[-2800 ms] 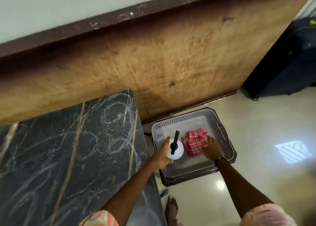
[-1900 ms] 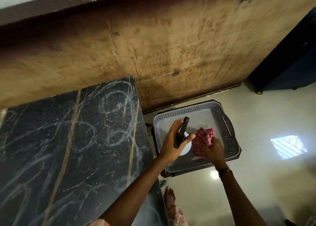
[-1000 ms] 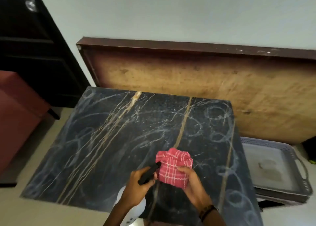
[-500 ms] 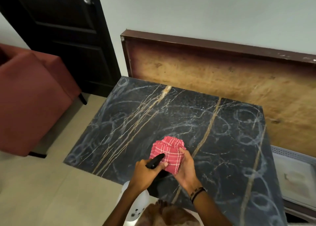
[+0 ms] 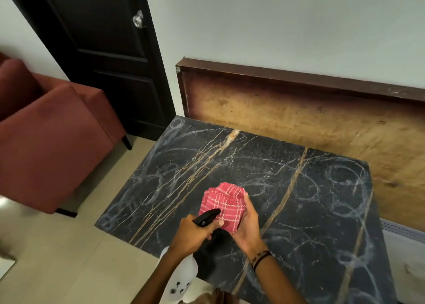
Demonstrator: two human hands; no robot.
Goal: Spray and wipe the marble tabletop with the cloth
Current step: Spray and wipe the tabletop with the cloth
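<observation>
Both hands raised over the near edge of the marble tabletop [image 5: 264,165].

Left hand [image 5: 195,233] curled round the black trigger head of a white spray bottle [image 5: 180,278]; right hand [image 5: 245,229] gripping a folded red checked cloth [image 5: 222,203]. Dark veined stone, chalky swirls.

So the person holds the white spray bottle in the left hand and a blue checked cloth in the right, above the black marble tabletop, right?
Not quite: the head view shows the checked cloth is red, not blue. The rest holds: the left hand grips the white spray bottle, the right hand holds the cloth, above the black marble tabletop.
</observation>
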